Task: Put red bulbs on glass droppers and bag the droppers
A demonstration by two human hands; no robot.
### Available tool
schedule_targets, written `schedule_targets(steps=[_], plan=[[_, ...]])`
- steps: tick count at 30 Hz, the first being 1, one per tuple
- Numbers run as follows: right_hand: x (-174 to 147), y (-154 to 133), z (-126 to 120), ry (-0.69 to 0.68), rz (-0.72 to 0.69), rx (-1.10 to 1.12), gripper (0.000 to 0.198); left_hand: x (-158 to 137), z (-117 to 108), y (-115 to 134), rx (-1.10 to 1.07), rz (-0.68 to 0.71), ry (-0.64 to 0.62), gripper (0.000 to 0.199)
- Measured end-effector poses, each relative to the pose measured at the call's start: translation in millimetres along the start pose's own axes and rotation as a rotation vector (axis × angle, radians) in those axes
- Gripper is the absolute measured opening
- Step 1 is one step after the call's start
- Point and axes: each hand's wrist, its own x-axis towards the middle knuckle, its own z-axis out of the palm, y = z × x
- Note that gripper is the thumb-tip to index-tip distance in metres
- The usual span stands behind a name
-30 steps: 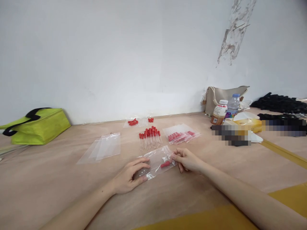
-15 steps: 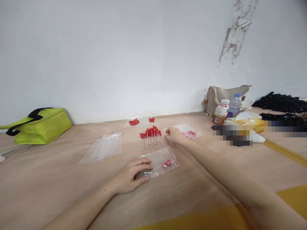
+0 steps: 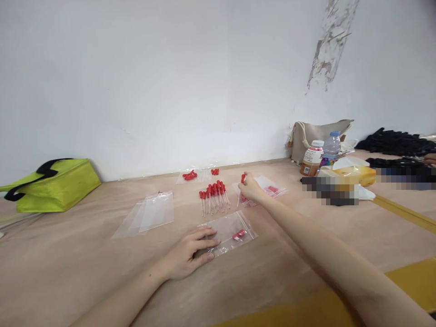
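My left hand (image 3: 192, 252) lies flat with its fingers apart on the left end of a clear zip bag (image 3: 226, 243), which has small red rubber pieces (image 3: 239, 234) inside. Between the fingers of my right hand (image 3: 251, 187) is a dropper (image 3: 239, 196), its red bulb up and its thin clear tube hanging down. Just left of it several red-bulbed droppers (image 3: 214, 197) lie side by side on the table. Partly behind my right hand are clear bags with red pieces (image 3: 271, 189).
Flat clear bags (image 3: 156, 211) lie at left. Near the wall are loose red pieces (image 3: 190, 175) and more red bulbs (image 3: 215, 171). A lime-green bag (image 3: 61, 186) stands far left. Bottles (image 3: 312, 159), a beige bag (image 3: 303, 136) and black items (image 3: 395, 143) stand or lie at right.
My right hand has lifted slightly, and a dropper now shows in its fingers. My left hand stays on the zip bag. The view has shifted a little.
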Motion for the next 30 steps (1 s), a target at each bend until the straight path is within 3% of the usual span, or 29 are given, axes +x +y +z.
schedule_targets(steps=[2,5,8,12,21,26,30], plan=[[-18,12,-15,0.04,0.028,0.053,0.049,0,-1,1,0.001,-0.006,-0.01,0.035],[-50,35,-27,0.131,0.041,0.372,0.053,1,-2,1,-0.004,-0.015,-0.005,0.034],[-72,51,-26,0.157,0.089,0.602,0.054,1,0,0,-0.004,-0.019,0.01,0.032],[-82,49,-16,0.147,0.191,0.757,0.054,1,2,-1,0.009,-0.021,0.024,0.032],[-104,33,-12,-0.095,0.282,0.985,0.037,0,3,-1,0.035,-0.045,0.035,0.045],[-104,37,-17,-0.373,0.138,0.805,0.031,-1,3,-1,0.036,-0.059,0.023,0.049],[-101,35,-14,-0.51,-0.006,0.756,0.029,0,2,-1,0.051,-0.045,0.02,0.048]])
